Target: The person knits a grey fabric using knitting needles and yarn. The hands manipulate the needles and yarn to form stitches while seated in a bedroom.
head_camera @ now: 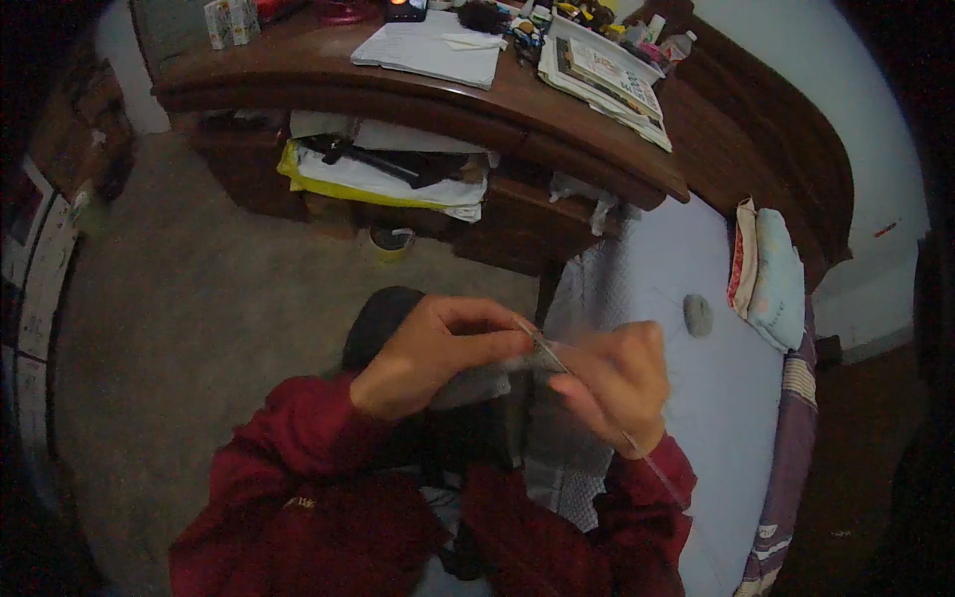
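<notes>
In front of my lap, my left hand point(448, 347) pinches the upper end of a thin needle point(550, 354) between thumb and fingertips. A piece of grey knitting point(477, 384) hangs below that hand, partly hidden by it. My right hand point(623, 380), blurred, is closed around the needle's other part, whose lower end point(634, 445) passes under the palm towards the right sleeve. A pale strand of yarn seems to run between the hands. On the bed to the right lies a grey ball of yarn point(698, 316).
A wooden desk point(418, 93) with papers point(429, 52) and a white tray point(604, 45) stands ahead. Under it are a yellow-edged bag point(373, 195) and a small bin point(392, 242). Folded pillows point(776, 276) lie on the bed point(716, 418) at the right.
</notes>
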Action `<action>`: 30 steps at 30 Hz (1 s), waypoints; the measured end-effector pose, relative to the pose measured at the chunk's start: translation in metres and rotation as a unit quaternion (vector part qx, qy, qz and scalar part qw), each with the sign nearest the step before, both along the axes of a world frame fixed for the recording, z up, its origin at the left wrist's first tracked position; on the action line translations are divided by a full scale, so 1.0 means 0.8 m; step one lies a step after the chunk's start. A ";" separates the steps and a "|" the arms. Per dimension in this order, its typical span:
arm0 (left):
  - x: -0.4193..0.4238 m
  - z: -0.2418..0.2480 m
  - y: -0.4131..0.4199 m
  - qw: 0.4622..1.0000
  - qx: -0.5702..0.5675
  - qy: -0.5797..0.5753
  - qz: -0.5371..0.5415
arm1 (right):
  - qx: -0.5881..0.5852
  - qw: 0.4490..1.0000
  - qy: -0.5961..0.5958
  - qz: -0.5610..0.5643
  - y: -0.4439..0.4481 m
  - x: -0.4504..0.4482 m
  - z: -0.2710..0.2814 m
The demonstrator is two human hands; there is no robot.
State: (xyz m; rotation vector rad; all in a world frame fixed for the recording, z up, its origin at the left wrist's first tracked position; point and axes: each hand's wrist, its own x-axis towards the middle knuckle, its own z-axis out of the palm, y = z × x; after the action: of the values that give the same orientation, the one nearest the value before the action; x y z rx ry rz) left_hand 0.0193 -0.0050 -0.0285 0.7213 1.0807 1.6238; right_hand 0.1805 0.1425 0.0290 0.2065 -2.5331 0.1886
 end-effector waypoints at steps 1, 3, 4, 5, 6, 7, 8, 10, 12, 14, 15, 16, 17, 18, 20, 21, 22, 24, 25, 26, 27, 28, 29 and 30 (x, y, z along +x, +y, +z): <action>-0.003 0.002 0.000 0.998 0.008 -0.054 -0.023 | -0.051 0.998 -0.013 0.015 0.006 0.004 -0.001; -0.008 0.005 -0.001 0.984 0.024 -0.161 -0.067 | -0.123 0.991 -0.037 0.043 0.014 0.006 0.000; -0.008 0.005 -0.002 0.987 0.020 -0.146 -0.057 | -0.145 0.987 -0.047 0.054 0.017 0.004 0.002; -0.007 0.005 -0.003 0.990 0.017 -0.131 -0.047 | -0.165 0.982 -0.058 0.067 0.019 0.003 0.003; -0.008 0.004 -0.003 0.992 0.013 -0.116 -0.036 | -0.144 0.986 -0.059 0.059 0.019 0.001 0.001; -0.007 0.004 -0.003 0.996 -0.002 -0.088 -0.009 | -0.121 0.989 -0.061 0.052 0.018 -0.001 -0.001; -0.004 0.004 -0.003 0.998 -0.017 -0.060 0.019 | -0.099 0.992 -0.062 0.046 0.015 -0.001 -0.004; -0.002 0.008 0.001 0.998 -0.027 -0.019 0.054 | -0.031 0.999 -0.030 0.014 0.004 -0.003 -0.012; 0.004 0.002 0.002 0.997 -0.025 0.003 0.076 | 0.011 1.000 -0.014 -0.017 -0.006 -0.004 -0.014; 0.012 0.001 0.005 0.996 -0.014 0.018 0.083 | 0.002 1.000 0.007 -0.013 -0.006 -0.010 -0.016; 0.015 -0.002 0.006 0.996 -0.008 0.020 0.084 | -0.002 1.000 0.012 -0.014 -0.006 -0.012 -0.016; 0.013 -0.005 0.005 0.995 -0.007 0.060 0.085 | -0.005 1.000 0.006 -0.007 -0.006 -0.014 -0.015; 0.012 -0.003 0.004 0.994 -0.013 0.070 0.084 | -0.008 1.000 0.000 -0.001 -0.006 -0.017 -0.013; 0.013 -0.002 0.004 0.994 -0.020 0.078 0.080 | -0.011 1.000 -0.009 0.003 -0.006 -0.018 -0.012; 0.016 -0.002 0.003 0.995 -0.018 0.065 0.079 | 0.006 1.000 -0.014 0.004 -0.006 -0.016 -0.013; 0.019 -0.002 0.003 0.996 -0.010 0.046 0.080 | 0.013 1.000 -0.015 0.003 -0.006 -0.015 -0.013; 0.020 0.000 0.003 0.996 -0.002 0.026 0.081 | 0.008 1.000 -0.009 0.004 -0.007 -0.013 -0.013; 0.021 0.004 0.001 0.995 0.000 0.035 0.093 | -0.003 1.000 0.003 0.007 -0.009 -0.011 -0.013; 0.022 0.006 0.000 0.994 0.000 0.039 0.099 | -0.010 1.000 0.009 0.009 -0.010 -0.011 -0.014; 0.022 0.007 -0.001 0.994 0.000 0.039 0.100 | -0.017 1.000 0.014 0.011 -0.011 -0.010 -0.014; 0.023 0.007 -0.002 0.994 0.001 0.038 0.101 | -0.024 0.999 0.019 0.012 -0.013 -0.010 -0.014; 0.024 0.008 -0.002 0.994 0.001 0.037 0.101 | -0.039 0.999 0.021 0.017 -0.013 -0.009 -0.014; 0.024 0.009 -0.004 0.994 -0.004 0.053 0.096 | -0.053 0.998 0.023 0.021 -0.014 -0.009 -0.013; 0.024 0.012 -0.006 0.993 -0.009 0.070 0.091 | -0.068 0.997 0.025 0.025 -0.014 -0.009 -0.013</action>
State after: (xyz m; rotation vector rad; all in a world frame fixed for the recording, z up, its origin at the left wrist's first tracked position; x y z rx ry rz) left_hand 0.0388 -0.0099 -0.0192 0.7508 1.2926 1.7349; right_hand 0.1735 0.1311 0.0189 0.2171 -2.4566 0.3705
